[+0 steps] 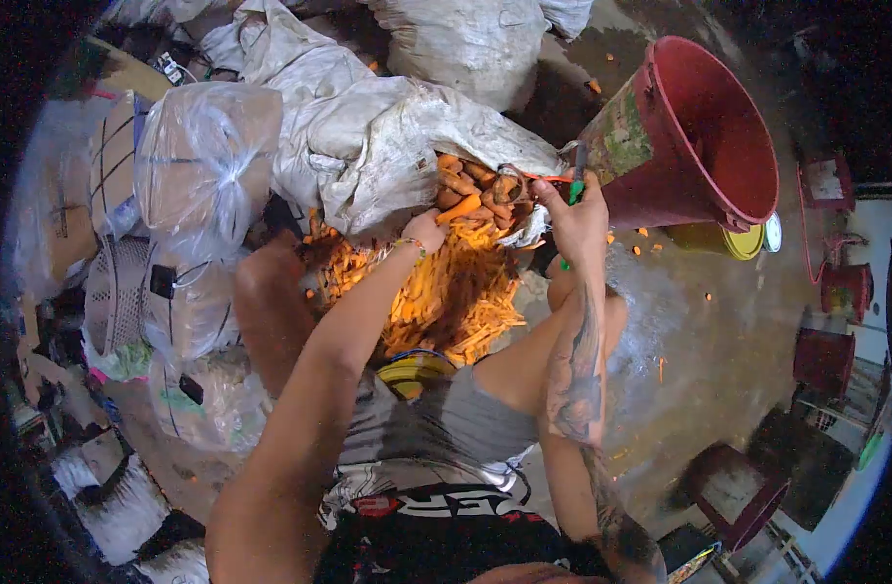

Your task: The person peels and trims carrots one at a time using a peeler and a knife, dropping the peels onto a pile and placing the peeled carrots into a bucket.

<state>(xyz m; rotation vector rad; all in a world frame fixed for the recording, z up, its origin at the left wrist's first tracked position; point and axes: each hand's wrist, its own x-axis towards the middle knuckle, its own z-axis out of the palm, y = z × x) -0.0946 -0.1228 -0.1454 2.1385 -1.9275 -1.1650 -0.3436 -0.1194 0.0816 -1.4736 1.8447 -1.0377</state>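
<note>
Just past the fingers of the left hand [426, 231]: an orange piece of root [457, 208], pinched by one end, fingers curled round with hardly any gap. Well over to the right of that pinch: right hand [577, 222] wrapped round a tool with a green handle [576, 191], thumb up alongside, narrow dark end poking out past the fingers. Can't tell exactly what kind. Between both sets of fingers, more roots [475, 185] in the mouth of a white sack [368, 146]. Right below the left fingers, a big heap of orange strips [455, 282]; out beyond the right ones, a red bucket [650, 190]. For clean strokes, probably best to grip low, keep left fingertips behind the edge, stroke away from the knuckles, and stay right above the heap.
</note>
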